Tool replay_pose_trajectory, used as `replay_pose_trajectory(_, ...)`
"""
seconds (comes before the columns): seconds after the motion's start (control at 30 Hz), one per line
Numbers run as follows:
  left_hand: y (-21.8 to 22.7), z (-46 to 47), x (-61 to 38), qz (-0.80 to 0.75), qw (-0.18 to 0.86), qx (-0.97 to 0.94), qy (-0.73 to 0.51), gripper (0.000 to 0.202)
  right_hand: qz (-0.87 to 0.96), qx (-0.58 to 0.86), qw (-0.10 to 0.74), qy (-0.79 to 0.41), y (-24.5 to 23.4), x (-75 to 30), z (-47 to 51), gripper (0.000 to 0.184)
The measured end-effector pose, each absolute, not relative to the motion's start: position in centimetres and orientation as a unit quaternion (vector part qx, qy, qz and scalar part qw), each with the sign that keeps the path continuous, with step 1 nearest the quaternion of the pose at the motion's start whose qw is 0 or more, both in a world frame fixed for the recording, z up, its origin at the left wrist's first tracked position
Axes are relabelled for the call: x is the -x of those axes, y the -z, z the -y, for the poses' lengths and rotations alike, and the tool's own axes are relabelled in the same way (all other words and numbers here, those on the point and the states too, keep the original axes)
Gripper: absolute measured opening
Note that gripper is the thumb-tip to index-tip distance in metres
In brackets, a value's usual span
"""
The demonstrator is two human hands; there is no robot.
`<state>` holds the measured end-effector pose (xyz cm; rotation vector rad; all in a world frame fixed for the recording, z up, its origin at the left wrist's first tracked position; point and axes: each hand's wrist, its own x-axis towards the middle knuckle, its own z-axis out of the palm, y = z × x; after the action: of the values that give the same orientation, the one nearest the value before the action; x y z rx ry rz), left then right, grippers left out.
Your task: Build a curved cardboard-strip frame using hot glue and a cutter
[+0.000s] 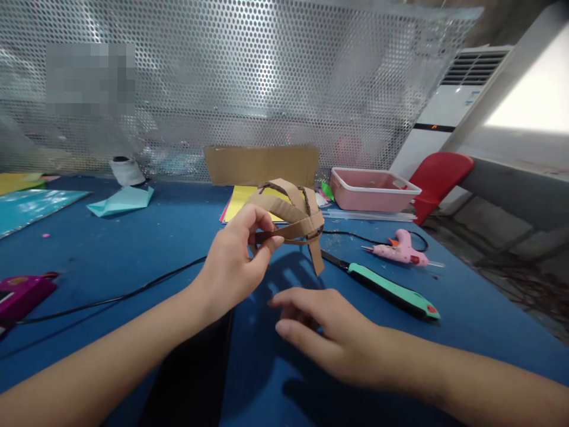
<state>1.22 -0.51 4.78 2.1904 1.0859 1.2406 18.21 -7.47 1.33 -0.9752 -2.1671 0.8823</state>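
Note:
My left hand point(237, 261) is raised above the blue table point(133, 249) and pinches a shape made of brown cardboard strips point(291, 216), looped and joined together. One strip hangs down at its right side. My right hand point(329, 329) hovers low over the table in front of me, palm down, fingers stretched toward the left, holding nothing. It lies just below the cardboard shape.
A green-handled knife point(386, 289) and a pink glue gun point(402, 249) lie to the right. Behind are a cardboard sheet point(262, 164), yellow paper point(242, 201), a pink tray point(373, 188) and a folded teal paper point(120, 200). A black cable point(111, 298) crosses the table; a magenta object point(22, 293) sits left.

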Motion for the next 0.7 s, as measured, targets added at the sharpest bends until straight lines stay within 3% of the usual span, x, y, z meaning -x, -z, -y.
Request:
replay_pose_trajectory(0.1, -4.4, 0.2, -0.6, -0.373, 0.124, -0.83, -0.395, 0.011, 0.889, 0.252, 0.376, 0.069, -2.6, -19.9, 7.3, 0.023)
replay_pose_trajectory(0.17, -4.4, 0.2, -0.3, -0.349, 0.052, -0.864, -0.358, 0.011, 0.857, 0.263, 0.403, 0.182, -3.5, -20.8, 6.4, 0.023)
replay_pose_trajectory(0.37, -5.7, 1.1, -0.9, -0.265, -0.07, -0.911, -0.307, 0.01, 0.827, 0.273, 0.393, 0.295, -4.3, -21.2, 3.5, 0.014)
replay_pose_trajectory(0.7, -5.4, 0.3, -1.4, -0.239, -0.14, -0.92, -0.279, 0.015, 0.838, 0.332, 0.306, 0.305, -4.7, -20.4, 3.0, 0.006)
